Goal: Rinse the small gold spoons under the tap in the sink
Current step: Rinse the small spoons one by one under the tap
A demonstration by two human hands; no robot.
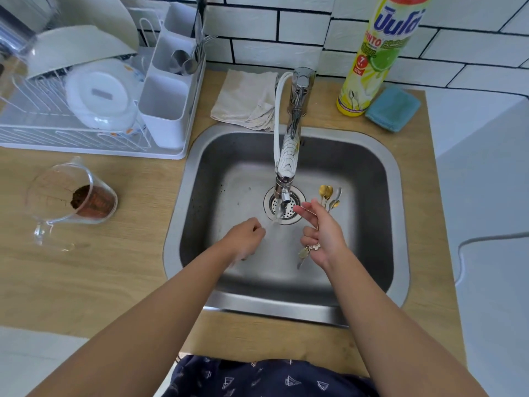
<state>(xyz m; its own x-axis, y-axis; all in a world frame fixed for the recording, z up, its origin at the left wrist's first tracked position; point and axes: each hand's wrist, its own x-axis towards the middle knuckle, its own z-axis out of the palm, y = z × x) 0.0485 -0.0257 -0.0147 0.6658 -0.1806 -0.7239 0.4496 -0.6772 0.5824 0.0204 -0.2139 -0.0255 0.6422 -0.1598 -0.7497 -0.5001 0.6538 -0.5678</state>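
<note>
Steel sink (380, 173): right hand (323, 233) grips slim gold spoons (326, 193); left hand (246, 233) fisted, empty.

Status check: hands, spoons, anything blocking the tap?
Right hand shut on gold spoons, bowls up, beside the stream. Left hand closed, empty as far as visible, left of the stream. Tap running; nothing blocking it.

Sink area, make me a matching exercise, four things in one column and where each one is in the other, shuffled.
1. gold spoons
2. measuring jug
3. blue sponge
4. folded cloth

A. lying on its side, left of the sink
B. beside the detergent bottle
C. behind the sink, left of the tap
D. in the right hand

Pairs: 1-D, 2-A, 3-B, 4-C
</note>
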